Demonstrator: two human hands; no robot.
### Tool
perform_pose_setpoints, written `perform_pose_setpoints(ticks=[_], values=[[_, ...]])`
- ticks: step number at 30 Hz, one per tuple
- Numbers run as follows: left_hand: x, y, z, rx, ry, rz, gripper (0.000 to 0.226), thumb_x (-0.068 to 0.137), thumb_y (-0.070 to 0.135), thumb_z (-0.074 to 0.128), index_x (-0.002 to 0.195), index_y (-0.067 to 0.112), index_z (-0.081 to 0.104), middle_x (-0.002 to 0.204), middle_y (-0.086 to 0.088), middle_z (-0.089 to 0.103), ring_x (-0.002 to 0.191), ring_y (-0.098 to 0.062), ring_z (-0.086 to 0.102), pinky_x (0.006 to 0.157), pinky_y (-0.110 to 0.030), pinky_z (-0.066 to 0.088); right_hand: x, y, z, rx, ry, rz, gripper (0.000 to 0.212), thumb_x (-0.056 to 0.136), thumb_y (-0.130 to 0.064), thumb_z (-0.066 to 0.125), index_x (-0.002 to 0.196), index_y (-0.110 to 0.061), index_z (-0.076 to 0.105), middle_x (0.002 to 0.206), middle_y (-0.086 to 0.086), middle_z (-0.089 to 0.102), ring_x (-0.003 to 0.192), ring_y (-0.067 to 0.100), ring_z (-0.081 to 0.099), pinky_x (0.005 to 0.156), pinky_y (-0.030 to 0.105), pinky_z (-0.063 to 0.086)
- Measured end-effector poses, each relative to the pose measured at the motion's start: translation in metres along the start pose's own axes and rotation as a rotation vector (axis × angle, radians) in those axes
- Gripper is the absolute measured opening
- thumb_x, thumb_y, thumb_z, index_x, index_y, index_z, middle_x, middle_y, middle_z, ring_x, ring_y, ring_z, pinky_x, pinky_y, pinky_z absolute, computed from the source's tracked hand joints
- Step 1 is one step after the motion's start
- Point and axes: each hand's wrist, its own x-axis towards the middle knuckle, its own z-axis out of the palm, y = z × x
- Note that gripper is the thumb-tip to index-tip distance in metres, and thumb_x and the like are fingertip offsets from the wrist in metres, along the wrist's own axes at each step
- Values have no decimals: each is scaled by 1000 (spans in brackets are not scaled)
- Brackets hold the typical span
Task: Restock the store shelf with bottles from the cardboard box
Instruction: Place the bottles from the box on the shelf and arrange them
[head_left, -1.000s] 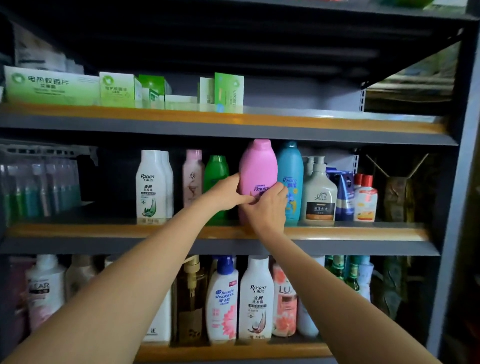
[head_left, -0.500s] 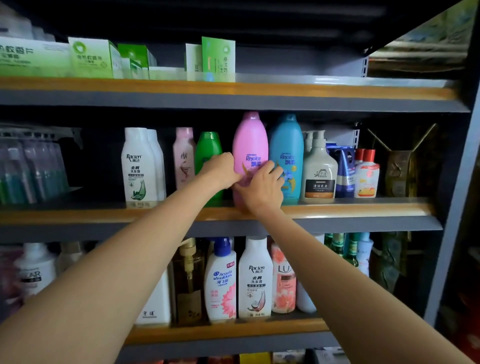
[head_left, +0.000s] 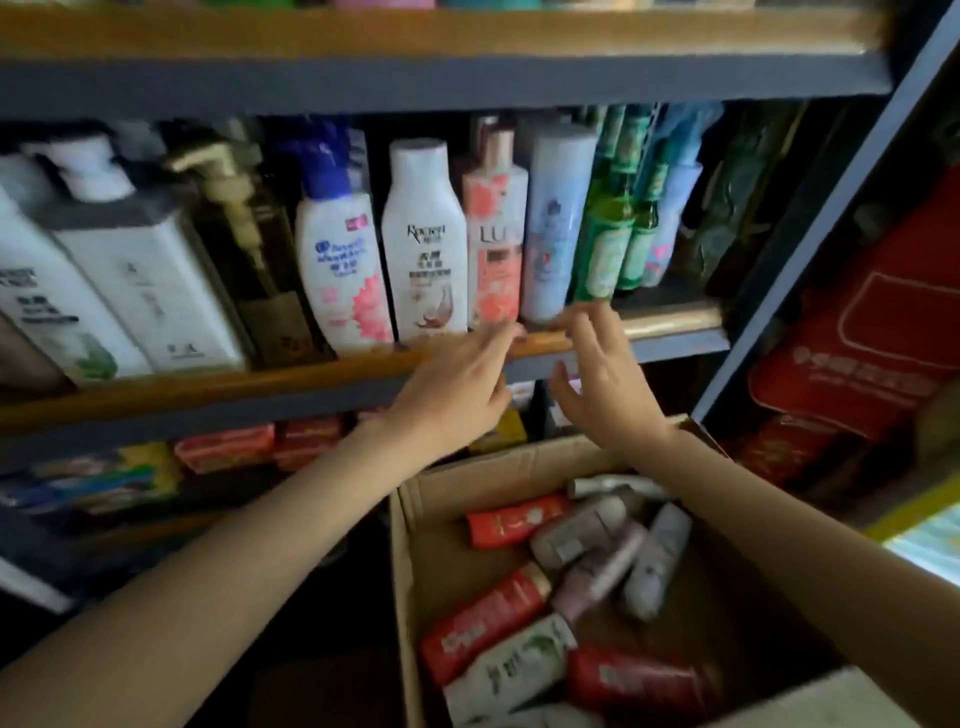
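Both hands are seen in front of the shelf edge, above the far end of the box. The left hand (head_left: 457, 395) is held with fingers straight and close together, the fingertips reaching up to the wooden lip of the shelf (head_left: 670, 325); whether they touch it cannot be told through the blur. Nothing is held in it. The right hand (head_left: 605, 384) is spread, fingers apart and pointing up, thumb out to the left, and nothing is held in it either. The two hands are near each other but apart.

Just behind the fingertips a row of bottles is stood upright on the shelf: a white bottle (head_left: 426, 244), a pink bottle (head_left: 493, 244), a pale spray can (head_left: 553, 228) and green bottles (head_left: 605, 239) to the right. Further left a blue-capped bottle (head_left: 343, 260), a dark pump bottle (head_left: 254, 260) and large white bottles (head_left: 140, 280) are seen.

Below the hands the cardboard box (head_left: 410, 582) is open, with its flaps up. Red tubes (head_left: 483, 618) and white and grey bottles (head_left: 654, 556) are lain on their sides inside it, loosely heaped, some across others.

On the shelf below, at left, red packs (head_left: 223, 447) are stacked. A red bag (head_left: 857, 364) is seen beyond the right upright.
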Motion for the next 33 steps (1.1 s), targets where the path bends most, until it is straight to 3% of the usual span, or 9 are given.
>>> perform_pose_setpoints(ticks=[5,9,14,18,22,25,28,31,33], values=[[-23,-16,81,18,-382,-194,49,93,13,44,139,15,28,140,-4,35,109,-26,55,78,-36,45,-85,75,51,-175,-540,73,20,67,-13,47,75,-5,64,81,15,61,85,32,55,62,45,54],[-31,-17,117,-14,-514,-272,47,92,10,43,138,15,30,140,-5,37,105,-26,56,78,-36,46,-125,108,80,-379,-930,223,48,89,-12,49,136,-9,40,138,9,41,130,29,35,101,39,37],[-42,-21,145,-17,-545,-312,47,92,12,44,137,15,31,141,-3,38,119,-24,49,90,-39,46,-150,130,103,-448,-1121,242,50,94,-16,46,141,-14,30,145,8,31,134,29,31,107,42,31],[-61,-16,161,-11,-557,-319,45,95,14,42,138,16,30,138,-2,36,118,-20,48,77,-23,37,-152,128,116,-566,-1166,166,53,96,-20,44,145,-14,24,147,11,26,135,31,28,109,40,30],[-70,-19,165,-15,-547,-326,44,94,13,44,136,16,32,134,-2,38,113,-21,49,75,-22,33,-154,109,121,-692,-1251,25,51,95,-21,45,143,-11,32,147,13,28,135,30,27,110,40,28],[-67,-22,160,-59,-546,-351,44,93,14,47,135,16,33,137,-2,39,121,-20,45,85,-24,37,-153,104,114,-682,-1157,-116,45,93,-16,42,138,-15,43,142,12,37,130,27,37,104,39,35],[-57,-28,148,-139,-596,-395,59,89,28,58,139,19,29,146,-2,36,133,-18,35,103,-29,35,-117,101,89,-676,-859,-437,36,71,-20,47,96,-24,72,97,2,68,87,19,64,75,32,50],[-43,-26,125,-327,-710,-470,87,78,40,71,146,24,19,150,4,28,136,-12,28,108,-26,29,-76,89,65,-507,-457,-665,25,78,-13,47,101,-15,57,99,8,60,88,26,58,84,38,42],[-35,-22,94,-637,-700,-592,81,73,37,76,140,23,33,136,13,43,122,0,41,96,-16,34,-44,68,51,-404,-201,-732,18,83,-7,49,100,-12,51,106,9,49,92,27,49,87,39,39]])
